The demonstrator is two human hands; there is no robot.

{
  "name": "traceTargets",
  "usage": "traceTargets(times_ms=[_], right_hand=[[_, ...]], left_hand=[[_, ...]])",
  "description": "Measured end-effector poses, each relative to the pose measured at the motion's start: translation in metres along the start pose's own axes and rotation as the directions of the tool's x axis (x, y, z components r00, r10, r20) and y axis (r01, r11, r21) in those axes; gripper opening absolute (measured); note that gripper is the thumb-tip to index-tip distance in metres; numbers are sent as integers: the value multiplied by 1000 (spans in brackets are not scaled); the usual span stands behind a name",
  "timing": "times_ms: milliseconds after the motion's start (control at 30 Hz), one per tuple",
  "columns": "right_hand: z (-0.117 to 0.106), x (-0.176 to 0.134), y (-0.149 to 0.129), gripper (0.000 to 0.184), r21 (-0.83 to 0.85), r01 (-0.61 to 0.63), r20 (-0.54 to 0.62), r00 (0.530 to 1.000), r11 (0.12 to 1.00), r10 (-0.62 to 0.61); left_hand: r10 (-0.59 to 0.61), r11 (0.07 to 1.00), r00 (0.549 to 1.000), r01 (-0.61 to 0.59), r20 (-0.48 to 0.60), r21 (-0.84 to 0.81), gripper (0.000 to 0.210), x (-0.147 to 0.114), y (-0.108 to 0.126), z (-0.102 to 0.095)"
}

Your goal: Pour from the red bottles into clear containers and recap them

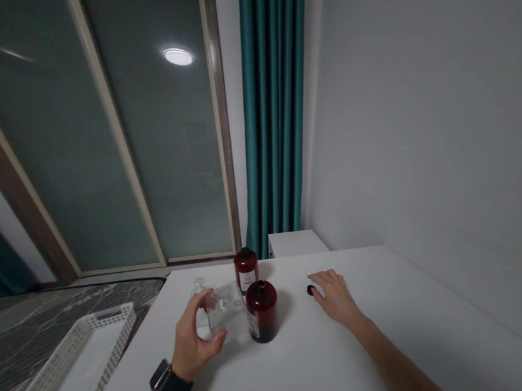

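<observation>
My left hand point(194, 340), with a black watch on the wrist, grips a clear plastic container point(227, 311) that stands on the white table point(312, 368). Right beside the container stands a dark red bottle point(262, 311) with its neck uncapped. A second dark red bottle point(246, 268) with a black cap on stands just behind it. My right hand point(334, 296) lies flat on the table to the right of the bottles, fingertips touching a small black cap point(310, 289).
A white slotted basket point(67, 371) lies on a dark patterned surface point(19, 330) left of the table. A small white cabinet point(295, 243) stands behind the table by a teal curtain point(275, 104). A plain wall runs along the right.
</observation>
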State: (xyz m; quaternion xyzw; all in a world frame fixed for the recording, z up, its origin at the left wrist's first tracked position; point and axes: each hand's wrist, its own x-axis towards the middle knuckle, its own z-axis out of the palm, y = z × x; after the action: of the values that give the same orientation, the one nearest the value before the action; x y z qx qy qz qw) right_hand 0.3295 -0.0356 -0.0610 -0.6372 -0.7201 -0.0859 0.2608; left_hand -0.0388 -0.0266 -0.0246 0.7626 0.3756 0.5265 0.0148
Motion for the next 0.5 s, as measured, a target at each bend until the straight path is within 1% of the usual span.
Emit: traceTargets(times_ms=[133,267,367,500], right_hand=[[-1,1,10,34,-26,-85,-44,996,996,84],[7,-2,24,36,-38,-175,-49,984,984,173],[15,-4,29,33,-26,-194,-32,981,981,193],[20,-5,27,29,13,-193,-49,980,981,193]], left_hand=[[31,999,999,-31,-20,-5,56,-1,1,1],[32,999,999,-32,-26,-9,55,-2,2,3],[10,1000,1000,-10,-5,-10,56,-4,4,4],[42,999,999,-42,18,-13,55,-5,6,6]])
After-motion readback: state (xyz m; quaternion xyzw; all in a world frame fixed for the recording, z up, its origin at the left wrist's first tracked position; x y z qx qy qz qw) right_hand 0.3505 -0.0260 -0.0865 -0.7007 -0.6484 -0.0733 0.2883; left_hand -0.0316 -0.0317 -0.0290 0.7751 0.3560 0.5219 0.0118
